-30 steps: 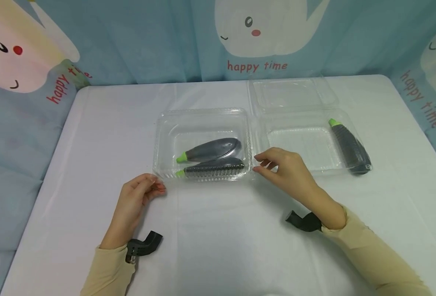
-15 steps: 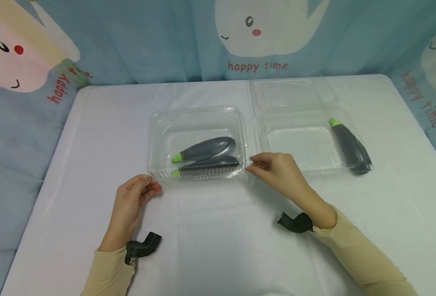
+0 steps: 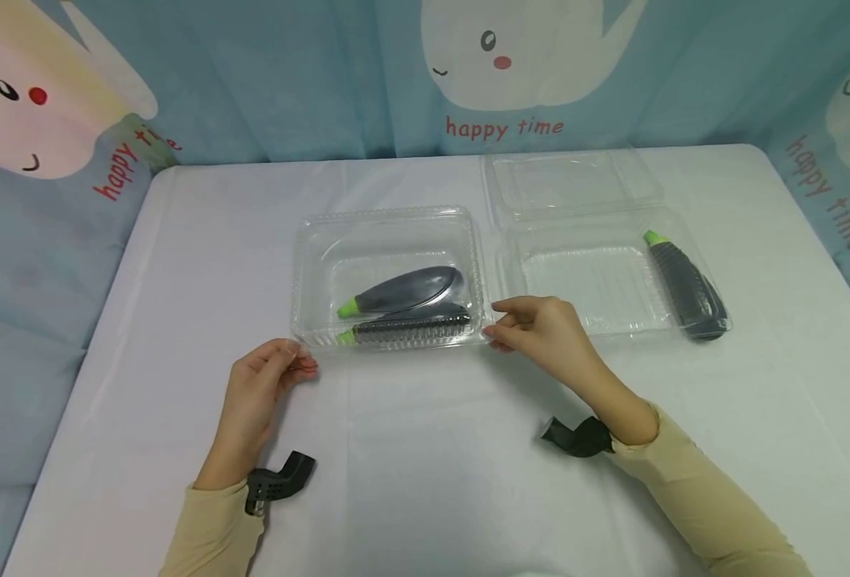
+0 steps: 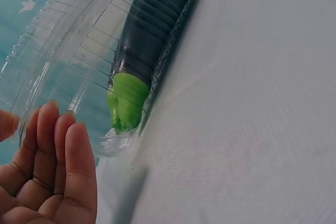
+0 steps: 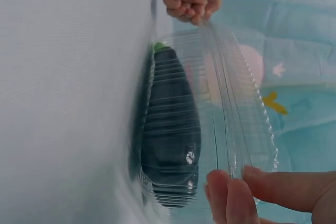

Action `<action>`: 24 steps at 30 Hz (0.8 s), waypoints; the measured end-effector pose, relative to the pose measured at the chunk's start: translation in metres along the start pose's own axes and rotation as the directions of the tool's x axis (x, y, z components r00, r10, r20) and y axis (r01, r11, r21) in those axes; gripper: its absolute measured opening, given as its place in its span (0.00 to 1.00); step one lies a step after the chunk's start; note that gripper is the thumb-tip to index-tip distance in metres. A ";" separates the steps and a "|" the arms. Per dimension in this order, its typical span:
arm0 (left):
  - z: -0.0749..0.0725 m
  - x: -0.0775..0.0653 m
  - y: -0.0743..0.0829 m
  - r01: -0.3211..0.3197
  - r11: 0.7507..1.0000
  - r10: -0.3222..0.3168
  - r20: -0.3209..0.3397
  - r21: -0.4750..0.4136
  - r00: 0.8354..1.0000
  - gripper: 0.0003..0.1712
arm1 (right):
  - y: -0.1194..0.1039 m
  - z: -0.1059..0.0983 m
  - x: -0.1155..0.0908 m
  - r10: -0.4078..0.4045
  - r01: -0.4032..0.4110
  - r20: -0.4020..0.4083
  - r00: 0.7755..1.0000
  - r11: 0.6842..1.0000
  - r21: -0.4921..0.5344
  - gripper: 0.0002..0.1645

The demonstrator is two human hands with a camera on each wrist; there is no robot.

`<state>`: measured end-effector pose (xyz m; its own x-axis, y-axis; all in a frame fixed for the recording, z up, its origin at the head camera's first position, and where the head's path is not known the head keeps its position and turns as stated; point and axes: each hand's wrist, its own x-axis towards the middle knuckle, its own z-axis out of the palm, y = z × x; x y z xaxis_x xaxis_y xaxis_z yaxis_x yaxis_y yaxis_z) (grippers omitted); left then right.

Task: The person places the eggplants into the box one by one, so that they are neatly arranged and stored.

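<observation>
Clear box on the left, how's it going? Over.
Left hand, right hand pinching clear box edges. Two eggplants inside. Open box close on its right, likely no obstacle.

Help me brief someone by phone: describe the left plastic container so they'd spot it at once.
On the white-covered table, find the left container, beside the right container, both clear plastic. Dark eggplant lies in the left one. Its near corners are pinched by the left hand and right hand, whereas the neighbour's lid lies folded open.

Blue cartoon-printed curtains (image 3: pixel 309 80) behind and beside a white table (image 3: pixel 425 449) suggest a draped booth
</observation>
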<state>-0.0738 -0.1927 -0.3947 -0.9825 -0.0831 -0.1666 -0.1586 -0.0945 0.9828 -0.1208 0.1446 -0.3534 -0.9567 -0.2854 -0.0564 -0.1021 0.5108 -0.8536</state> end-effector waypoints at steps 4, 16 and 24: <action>0.001 0.000 0.000 -0.015 1.000 0.015 0.002 0.019 1.000 0.12 | -0.001 -0.001 0.000 0.012 -0.012 -0.018 1.000 1.000 0.014 0.22; 0.006 0.000 0.002 -0.042 0.999 0.042 -0.011 -0.005 0.999 0.14 | -0.002 -0.005 0.001 0.096 -0.089 -0.031 0.995 0.980 0.181 0.19; 0.006 -0.002 0.000 -0.042 0.999 0.042 -0.009 -0.026 0.999 0.13 | -0.004 -0.004 0.003 0.111 -0.104 -0.031 0.993 0.981 0.166 0.19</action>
<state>-0.0728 -0.1865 -0.3941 -0.9874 -0.0958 -0.1261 -0.1147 -0.1167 0.9865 -0.1241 0.1454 -0.3481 -0.9701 -0.2021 -0.1346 0.0448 0.3958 -0.9172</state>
